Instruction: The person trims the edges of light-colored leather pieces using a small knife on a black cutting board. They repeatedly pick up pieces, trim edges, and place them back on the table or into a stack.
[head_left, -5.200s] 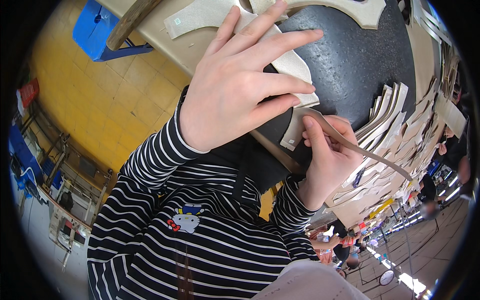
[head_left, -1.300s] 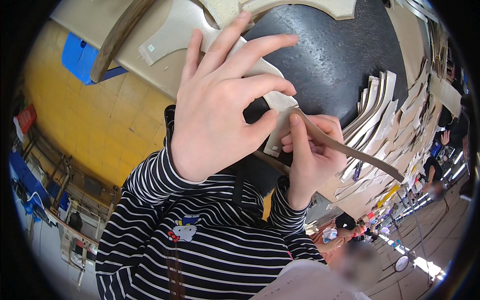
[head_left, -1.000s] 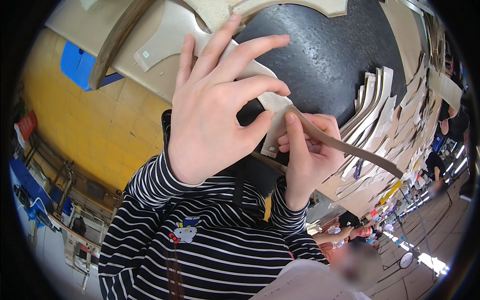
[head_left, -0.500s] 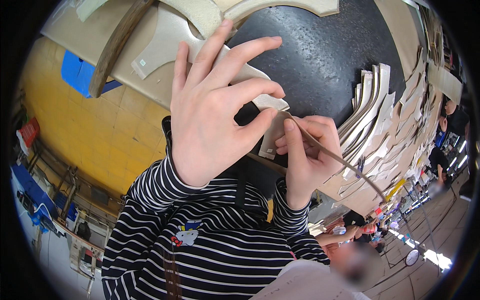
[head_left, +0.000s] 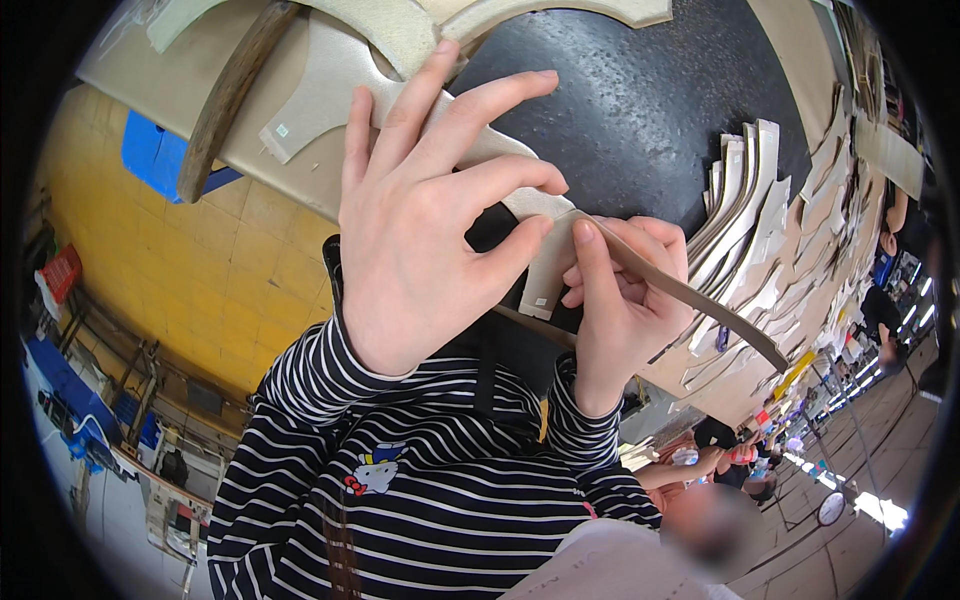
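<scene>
A pale, curved shoe-upper-like piece [head_left: 335,85] with a small label lies across a dark, rounded work surface [head_left: 630,90]. Spread over it is my left hand [head_left: 405,215], fingers apart and fingertips resting on or close to the piece; the palm hides its middle. My right hand [head_left: 630,310] pinches a narrow taupe strip [head_left: 725,312] between thumb and fingers at the edge of a pale labelled end [head_left: 548,280]. From there the strip's free length runs off to the lower right. Whether that end belongs to the same piece is hidden.
A curved wooden bar [head_left: 225,110] stands at the left table edge. More pale cut pieces [head_left: 560,12] lie at the far side. Stacked pieces [head_left: 745,185] and many loose ones cover the table at right. A blue bin [head_left: 155,150] is below left; other people are at far right.
The strip's free length has turned so more of its flat side shows, and its end has swung slightly. My right hand has shifted a little rightward; my left hand stays nearly still.
</scene>
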